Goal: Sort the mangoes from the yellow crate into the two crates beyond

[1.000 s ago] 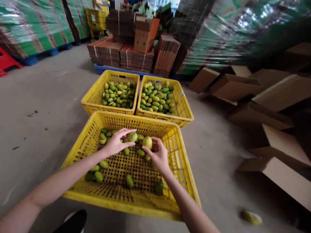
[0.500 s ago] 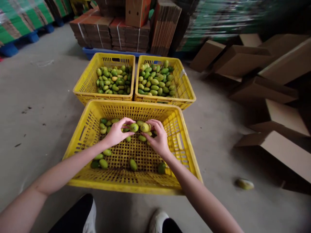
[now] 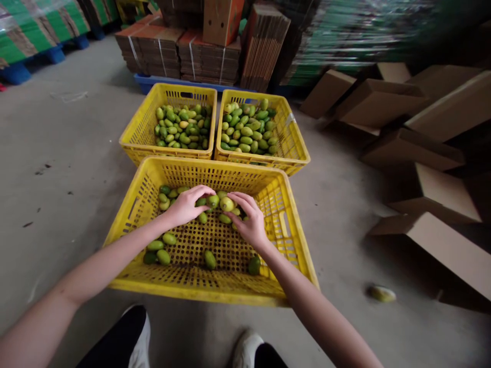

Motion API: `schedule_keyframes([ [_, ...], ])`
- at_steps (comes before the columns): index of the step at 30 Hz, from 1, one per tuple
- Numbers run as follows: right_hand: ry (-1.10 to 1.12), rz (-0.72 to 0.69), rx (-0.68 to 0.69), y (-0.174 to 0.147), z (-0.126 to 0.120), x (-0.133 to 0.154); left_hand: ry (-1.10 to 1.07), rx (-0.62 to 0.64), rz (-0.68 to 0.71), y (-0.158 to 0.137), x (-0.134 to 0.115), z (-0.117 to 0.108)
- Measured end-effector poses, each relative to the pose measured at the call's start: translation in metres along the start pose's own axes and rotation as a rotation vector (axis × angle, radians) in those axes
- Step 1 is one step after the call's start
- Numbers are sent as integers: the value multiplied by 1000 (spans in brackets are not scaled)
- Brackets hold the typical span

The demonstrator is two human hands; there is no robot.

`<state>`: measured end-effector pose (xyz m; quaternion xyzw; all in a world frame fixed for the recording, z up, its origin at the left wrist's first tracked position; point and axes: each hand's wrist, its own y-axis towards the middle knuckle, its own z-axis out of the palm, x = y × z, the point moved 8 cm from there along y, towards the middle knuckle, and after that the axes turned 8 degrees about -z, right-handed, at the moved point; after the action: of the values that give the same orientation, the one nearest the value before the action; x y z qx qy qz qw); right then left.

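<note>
Over the front yellow crate [image 3: 303,258], my left hand [image 3: 187,205] grips a green mango [image 3: 212,201] between thumb and fingers. Close beside it, my right hand [image 3: 250,219] has its thumb and fingertips around a yellower mango [image 3: 226,204]. Both fruits point their stem ends towards me. Behind and below my hands, more mangoes lie in the crate, partly hidden by the fingers. Nearer to me on the perforated floor are a small group at the left [image 3: 163,257], a single mango [image 3: 209,259] in the middle and a dark green one [image 3: 253,265] by my right forearm.
Behind stand two yellow crates full of mangoes, one left [image 3: 132,145] and one right [image 3: 299,145]. Flattened cartons [image 3: 209,64] are stacked on a blue pallet. Open cardboard boxes [image 3: 448,245] lie at the right, with a loose mango [image 3: 381,293] on the floor.
The view has shifted slightly. The mango in my right hand has turned or moved a little left, and my right fingers have stretched out somewhat. My left hand keeps its mango.
</note>
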<state>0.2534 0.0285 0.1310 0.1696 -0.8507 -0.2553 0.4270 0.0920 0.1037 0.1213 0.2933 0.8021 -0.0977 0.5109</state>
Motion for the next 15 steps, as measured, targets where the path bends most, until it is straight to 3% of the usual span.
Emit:
schedule_keyframes([
  [2, 101, 60, 31, 0, 4, -4, 9, -3, -49, 1, 4, -1],
  [4, 282, 213, 58, -2, 11, -14, -96, 38, -172, 3, 12, 1],
  [8, 717, 639, 2, -17, 28, -37, -471, 251, -508, 0, 32, 17],
  [10, 873, 787, -25, -24, 37, -40, -624, 362, -647, -6, 36, 28],
  [15, 1062, 988, 62, -34, 58, -37, -755, 447, -866, -18, 46, 43],
])
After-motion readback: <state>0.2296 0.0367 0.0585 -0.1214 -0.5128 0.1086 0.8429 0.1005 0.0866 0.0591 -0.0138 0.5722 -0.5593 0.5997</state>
